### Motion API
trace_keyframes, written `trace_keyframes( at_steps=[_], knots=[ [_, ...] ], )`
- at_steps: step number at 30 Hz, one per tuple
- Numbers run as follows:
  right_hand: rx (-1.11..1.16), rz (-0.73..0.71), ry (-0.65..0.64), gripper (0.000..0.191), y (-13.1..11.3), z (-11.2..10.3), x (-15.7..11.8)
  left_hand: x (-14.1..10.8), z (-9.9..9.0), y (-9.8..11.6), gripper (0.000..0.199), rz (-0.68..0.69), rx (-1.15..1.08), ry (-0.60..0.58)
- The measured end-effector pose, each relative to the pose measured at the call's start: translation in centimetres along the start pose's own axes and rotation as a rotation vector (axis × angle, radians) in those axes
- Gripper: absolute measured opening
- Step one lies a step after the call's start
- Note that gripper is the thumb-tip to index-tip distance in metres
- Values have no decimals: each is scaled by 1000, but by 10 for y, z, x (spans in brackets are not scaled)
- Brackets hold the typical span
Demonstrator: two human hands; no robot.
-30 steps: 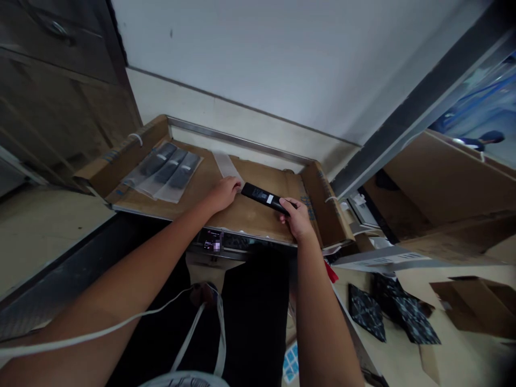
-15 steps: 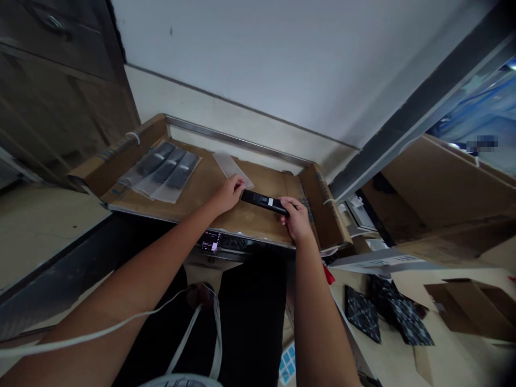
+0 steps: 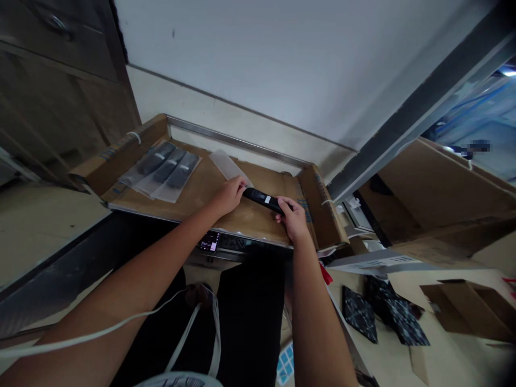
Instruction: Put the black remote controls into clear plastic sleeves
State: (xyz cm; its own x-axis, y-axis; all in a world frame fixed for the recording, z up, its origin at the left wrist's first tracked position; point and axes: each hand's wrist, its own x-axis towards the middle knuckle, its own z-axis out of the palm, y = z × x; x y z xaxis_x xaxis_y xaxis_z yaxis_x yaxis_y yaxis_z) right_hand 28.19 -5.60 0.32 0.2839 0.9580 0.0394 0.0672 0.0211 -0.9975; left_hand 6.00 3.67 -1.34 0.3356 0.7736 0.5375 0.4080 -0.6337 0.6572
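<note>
My right hand (image 3: 293,215) is closed round the right end of a long black device (image 3: 258,196), shaped like a remote control, with a small white label. My left hand (image 3: 231,194) pinches the near end of a frosted plastic sleeve (image 3: 226,163), which lies slanting away across the cardboard. The device's left end meets the sleeve's mouth at my left fingertips; whether it is inside I cannot tell. To the left lie three filled frosted sleeves (image 3: 164,171), overlapping side by side, each with a dark device and a pale label showing through.
Cardboard (image 3: 201,199) lines the work surface, with raised side walls at left and right (image 3: 322,207). A lit phone (image 3: 209,241) sits below the front edge. Large cardboard boxes (image 3: 443,199) stand at right; dark patterned packets (image 3: 397,314) lie lower right. A white cord (image 3: 100,329) crosses my left arm.
The black device has shifted slightly, bringing its left end up against the sleeve's mouth at my left fingers. The sleeve has moved slightly left.
</note>
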Motion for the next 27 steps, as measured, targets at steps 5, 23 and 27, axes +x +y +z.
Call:
trace_keyframes(
  at_steps=[5, 23, 27],
  knots=[
    [-75, -12, -71, 51, -2, 5, -2, 1, -2, 6, 13, -15, 24, 21],
    [-106, -13, -71, 54, 0, 14, -3, 2, 0, -4, 16, -140, 104, 40],
    [-95, -12, -68, 55, 1, 14, -2, 2, 1, -5, 16, -139, 107, 32]
  ],
)
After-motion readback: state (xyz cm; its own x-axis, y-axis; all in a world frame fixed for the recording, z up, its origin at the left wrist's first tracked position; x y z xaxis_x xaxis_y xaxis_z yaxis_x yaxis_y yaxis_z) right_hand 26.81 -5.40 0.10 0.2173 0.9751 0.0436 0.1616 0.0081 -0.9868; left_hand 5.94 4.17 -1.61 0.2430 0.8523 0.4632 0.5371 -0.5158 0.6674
